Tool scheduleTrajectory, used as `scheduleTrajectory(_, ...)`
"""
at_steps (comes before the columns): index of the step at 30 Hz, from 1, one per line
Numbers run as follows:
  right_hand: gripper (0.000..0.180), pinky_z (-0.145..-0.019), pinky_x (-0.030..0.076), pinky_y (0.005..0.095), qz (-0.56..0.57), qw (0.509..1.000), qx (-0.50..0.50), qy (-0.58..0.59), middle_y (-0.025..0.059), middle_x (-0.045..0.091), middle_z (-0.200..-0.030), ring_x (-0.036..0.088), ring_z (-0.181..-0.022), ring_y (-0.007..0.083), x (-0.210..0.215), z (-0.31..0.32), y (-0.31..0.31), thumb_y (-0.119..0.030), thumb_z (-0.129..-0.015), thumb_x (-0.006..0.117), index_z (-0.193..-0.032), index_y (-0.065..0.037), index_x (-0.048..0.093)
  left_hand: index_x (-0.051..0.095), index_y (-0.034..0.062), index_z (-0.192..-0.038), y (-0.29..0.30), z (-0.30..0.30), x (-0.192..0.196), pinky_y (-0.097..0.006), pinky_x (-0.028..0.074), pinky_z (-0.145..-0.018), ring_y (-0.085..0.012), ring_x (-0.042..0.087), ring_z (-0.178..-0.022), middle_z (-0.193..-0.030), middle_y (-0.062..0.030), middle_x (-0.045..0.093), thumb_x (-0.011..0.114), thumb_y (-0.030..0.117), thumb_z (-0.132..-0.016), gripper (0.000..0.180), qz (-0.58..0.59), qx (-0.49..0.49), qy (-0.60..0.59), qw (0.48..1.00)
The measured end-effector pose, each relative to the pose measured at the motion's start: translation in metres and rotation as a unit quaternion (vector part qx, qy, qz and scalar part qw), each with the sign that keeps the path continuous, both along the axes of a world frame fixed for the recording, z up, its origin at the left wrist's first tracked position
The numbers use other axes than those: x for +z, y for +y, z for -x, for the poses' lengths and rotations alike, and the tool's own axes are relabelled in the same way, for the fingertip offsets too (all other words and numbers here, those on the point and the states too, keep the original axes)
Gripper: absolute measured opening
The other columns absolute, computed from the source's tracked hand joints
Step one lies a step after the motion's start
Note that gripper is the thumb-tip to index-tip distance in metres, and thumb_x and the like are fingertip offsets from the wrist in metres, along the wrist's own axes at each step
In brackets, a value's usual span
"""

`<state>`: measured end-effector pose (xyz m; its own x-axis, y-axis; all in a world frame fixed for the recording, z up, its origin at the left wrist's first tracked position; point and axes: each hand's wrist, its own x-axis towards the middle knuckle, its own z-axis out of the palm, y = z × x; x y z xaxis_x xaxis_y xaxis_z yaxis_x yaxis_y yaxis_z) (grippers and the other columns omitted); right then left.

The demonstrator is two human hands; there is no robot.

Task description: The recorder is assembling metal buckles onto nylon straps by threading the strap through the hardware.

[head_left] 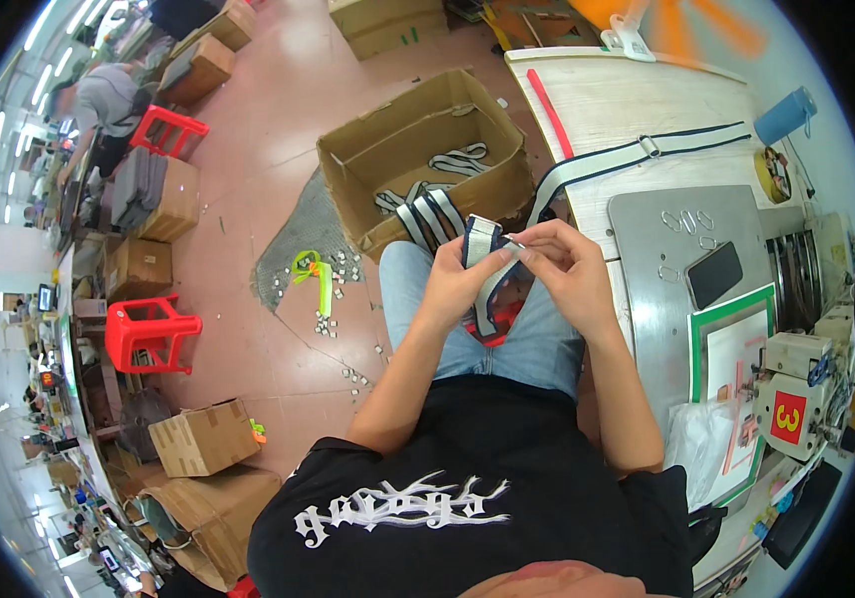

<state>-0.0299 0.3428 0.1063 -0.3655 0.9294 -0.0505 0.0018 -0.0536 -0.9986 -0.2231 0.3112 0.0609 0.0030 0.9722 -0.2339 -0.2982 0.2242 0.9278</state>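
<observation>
Your black shirt (397,439) fills the lower centre of the head view, with your blue jeans (405,289) above it. Near the middle of the frame, your left hand (450,281) is closed on a white strap with dark edges (480,242), and your right hand (572,274) pinches at its right side, where a small metallic piece (515,242) shows at your fingertips, too small to make out. So the strap sits between your two hands, its folded end pointing to the top of the frame, its long axis near vertical, a length hanging toward your lap. Another strap stretch (607,159) slants across the desk (647,90) to the upper right, through a metal slider (651,148); whether both are one piece, you cannot tell.
</observation>
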Motion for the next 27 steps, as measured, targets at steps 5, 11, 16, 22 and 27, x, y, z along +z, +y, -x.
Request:
scheduleTrajectory(5, 0.02, -0.098, 0.059, 0.0301, -0.035, 0.998, -0.054, 0.026, 0.01, 0.078, -0.116, 0.076, -0.111, 0.017, -0.001, 0.008, -0.005, 0.006, -0.102, 0.068, -0.122, 0.002, 0.071, 0.075, 0.0033, -0.109, -0.001, -0.004, 0.002, -0.025, 0.054, -0.057, -0.009, 0.069, -0.068, -0.087, -0.002, 0.076, 0.083, 0.015, -0.098, 0.018, 0.014, 0.026, -0.057, 0.998)
scheduleTrajectory(11, 0.026, -0.098, 0.059, 0.0302, -0.09, 0.996, -0.016, -0.023, 0.0099, 0.078, -0.117, 0.075, -0.111, 0.0172, 0.001, 0.003, -0.003, 0.008, -0.098, 0.071, -0.123, 0.001, 0.071, 0.074, 0.0028, -0.11, -0.001, 0.002, -0.008, -0.025, 0.055, -0.066, -0.0066, 0.069, -0.076, -0.09, -0.0006, 0.077, 0.083, 0.014, -0.098, 0.018, -0.021, -0.01, 0.008, 1.0)
scheduleTrajectory(16, 0.029, -0.096, 0.058, 0.0285, -0.042, 0.998, 0.032, 0.014, 0.0068, 0.074, -0.115, 0.071, -0.106, 0.0137, 0.002, -0.003, 0.001, 0.006, -0.097, 0.075, -0.125, 0.001, 0.07, 0.075, 0.0021, -0.112, 0.0, 0.004, -0.008, -0.026, 0.055, -0.08, -0.0045, 0.067, -0.088, -0.097, 0.0018, 0.077, 0.082, 0.011, -0.096, 0.02, -0.098, -0.037, 0.066, 0.992)
scheduleTrajectory(22, 0.023, -0.088, 0.056, 0.0272, 0.017, 0.997, 0.07, 0.025, 0.0032, 0.07, -0.11, 0.068, -0.1, 0.0108, -0.002, -0.011, 0.007, 0.002, -0.094, 0.08, -0.116, -0.001, 0.073, 0.075, 0.0026, -0.112, -0.004, 0.01, -0.007, -0.026, 0.055, -0.082, -0.0046, 0.066, -0.091, -0.1, 0.0018, 0.077, 0.082, 0.012, -0.096, 0.02, -0.12, -0.059, 0.048, 0.99)
scheduleTrajectory(27, 0.015, -0.076, 0.055, 0.0264, 0.004, 0.995, 0.089, -0.043, 0.0044, 0.069, -0.101, 0.067, -0.086, 0.0102, -0.001, -0.022, 0.007, -0.006, -0.092, 0.085, -0.103, -0.002, 0.075, 0.074, 0.0026, -0.112, -0.005, 0.012, -0.01, -0.026, 0.054, -0.081, -0.0064, 0.064, -0.088, -0.098, 0.0018, 0.074, 0.077, 0.016, -0.102, 0.017, -0.123, -0.085, 0.082, 0.985)
